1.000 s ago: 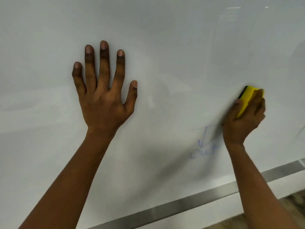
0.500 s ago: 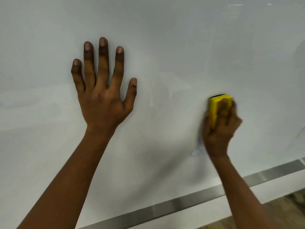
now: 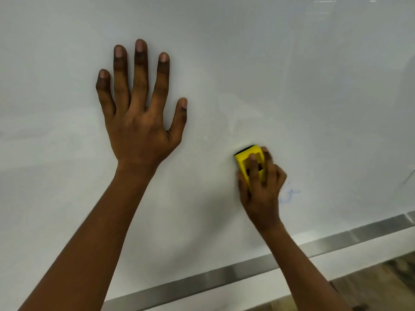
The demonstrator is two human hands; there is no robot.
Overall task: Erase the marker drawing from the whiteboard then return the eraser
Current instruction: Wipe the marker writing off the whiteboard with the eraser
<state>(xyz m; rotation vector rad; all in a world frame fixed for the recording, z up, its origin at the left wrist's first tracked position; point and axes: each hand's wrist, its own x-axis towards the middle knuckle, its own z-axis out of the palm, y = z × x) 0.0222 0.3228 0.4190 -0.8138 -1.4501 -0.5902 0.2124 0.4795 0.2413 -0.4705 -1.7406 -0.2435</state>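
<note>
The whiteboard fills most of the view. My left hand lies flat against it with the fingers spread and holds nothing. My right hand grips a yellow eraser with a black felt edge and presses it on the board, low and right of centre. A faint blue marker smudge shows just right of my right hand. Part of the eraser is hidden under my fingers.
A metal strip runs along the board's bottom edge, rising to the right. Below it is a white band, then wood-patterned floor at the bottom right. A thin dark mark sits at the board's right edge.
My right hand has swept the eraser leftward and down across the board. The blue arrow and most of the writing under it are gone; a faint smudge is left. The left hand stays put.
</note>
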